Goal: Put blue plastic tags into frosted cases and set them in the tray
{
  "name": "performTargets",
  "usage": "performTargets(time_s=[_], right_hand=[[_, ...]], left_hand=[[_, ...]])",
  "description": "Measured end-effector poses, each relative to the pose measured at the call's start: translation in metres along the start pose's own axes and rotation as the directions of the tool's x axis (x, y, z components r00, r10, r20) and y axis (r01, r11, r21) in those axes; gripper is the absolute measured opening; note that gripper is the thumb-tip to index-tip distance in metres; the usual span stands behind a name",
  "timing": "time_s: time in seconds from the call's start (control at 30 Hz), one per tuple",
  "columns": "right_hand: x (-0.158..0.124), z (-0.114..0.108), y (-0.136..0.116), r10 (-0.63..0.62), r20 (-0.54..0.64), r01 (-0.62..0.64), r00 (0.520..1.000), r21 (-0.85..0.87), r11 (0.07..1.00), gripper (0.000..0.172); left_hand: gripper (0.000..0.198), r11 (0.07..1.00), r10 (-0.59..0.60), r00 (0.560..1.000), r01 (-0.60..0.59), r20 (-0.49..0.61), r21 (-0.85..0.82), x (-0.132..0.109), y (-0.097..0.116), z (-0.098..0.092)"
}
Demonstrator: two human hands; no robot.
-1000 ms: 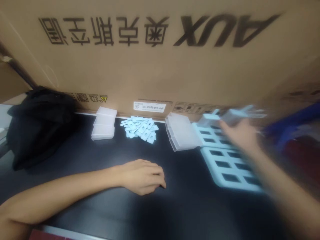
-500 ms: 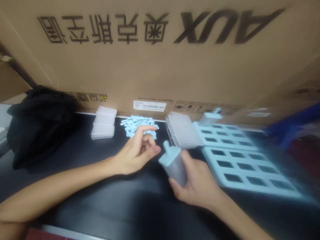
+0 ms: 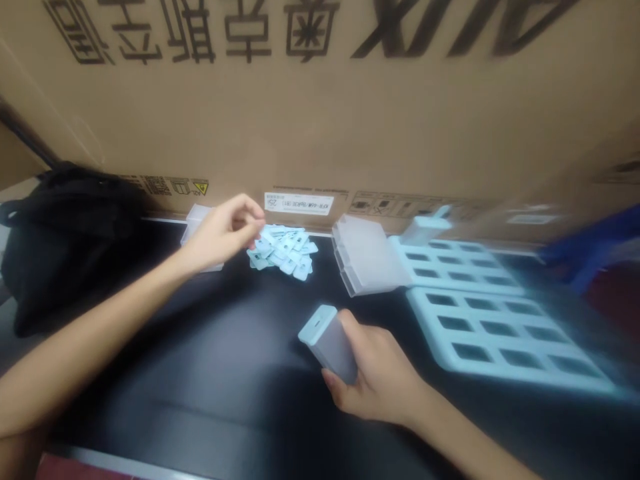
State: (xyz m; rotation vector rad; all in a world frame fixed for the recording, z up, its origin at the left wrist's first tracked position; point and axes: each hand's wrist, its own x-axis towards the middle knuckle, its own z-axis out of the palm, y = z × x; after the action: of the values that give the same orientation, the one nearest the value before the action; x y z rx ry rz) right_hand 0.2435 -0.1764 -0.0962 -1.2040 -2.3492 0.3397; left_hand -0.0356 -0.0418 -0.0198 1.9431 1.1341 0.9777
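Observation:
In my right hand (image 3: pixel 373 373) is a frosted popsicle mold (image 3: pixel 336 350), held by its sides over the black table. Its light blue lid (image 3: pixel 319 324) faces up and left, and an empty slot shows in it. My left hand (image 3: pixel 225 230) is closed in a pinch at the left edge of a pile of light blue popsicle sticks (image 3: pixel 285 250). The fingertips meet the pile, and what they hold is hidden. Behind that hand, clear plastic mold cups (image 3: pixel 196 217) are partly covered.
Frosted mold cups (image 3: pixel 367 257) lie right of the pile. Two light blue trays with rectangular holes, a rear tray (image 3: pixel 493 280) and a front tray (image 3: pixel 445 357), lie farther right. A lidded mold (image 3: pixel 425 230) stands in the rear one. A black bag (image 3: pixel 60 247) and a large carton (image 3: pixel 300 127) border the table.
My left hand has moved left and away to the stick pile, its fingers closing into a pinch. The stick that stood out of the mold's lid is gone. My right hand has shifted slightly left.

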Motion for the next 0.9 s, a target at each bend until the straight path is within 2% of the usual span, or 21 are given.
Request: performTargets(time_s=[0.1,0.27,0.57,0.67,0.8,0.87,0.9], right_hand=[[-0.001,0.002,0.000,-0.016,0.015,0.016,1.000,0.010,1.000,0.032],[-0.002,0.005,0.003,-0.028,0.028,0.027,0.999,0.026,0.999,0.035],[-0.002,0.005,0.002,-0.060,0.013,0.060,0.998,0.048,0.997,0.034],[-0.003,0.005,0.002,-0.055,0.020,0.054,0.998,0.040,0.998,0.035],[-0.003,0.005,0.002,-0.055,0.035,0.054,0.998,0.043,0.998,0.036],[-0.003,0.005,0.002,-0.048,0.047,0.045,0.998,0.050,0.998,0.035],[-0.003,0.004,0.002,-0.044,0.054,0.041,0.998,0.055,0.998,0.034]], left_hand=[[0.015,0.987,-0.042,0.994,0.058,-0.100,0.152,0.015,-0.017,-0.009],[0.013,0.964,-0.114,0.988,0.136,-0.105,0.230,0.030,-0.039,-0.005],[0.013,0.939,-0.182,0.978,0.202,-0.098,0.279,0.033,-0.046,0.001],[0.012,0.896,-0.132,0.986,0.163,-0.100,0.414,0.029,-0.046,0.002],[0.014,0.753,-0.039,0.997,0.076,-0.071,0.654,0.018,-0.035,0.006],[0.022,0.719,0.008,1.000,-0.007,0.002,0.695,0.008,-0.020,0.012],[0.027,0.733,0.024,0.997,-0.070,0.077,0.676,0.001,-0.011,0.016]])
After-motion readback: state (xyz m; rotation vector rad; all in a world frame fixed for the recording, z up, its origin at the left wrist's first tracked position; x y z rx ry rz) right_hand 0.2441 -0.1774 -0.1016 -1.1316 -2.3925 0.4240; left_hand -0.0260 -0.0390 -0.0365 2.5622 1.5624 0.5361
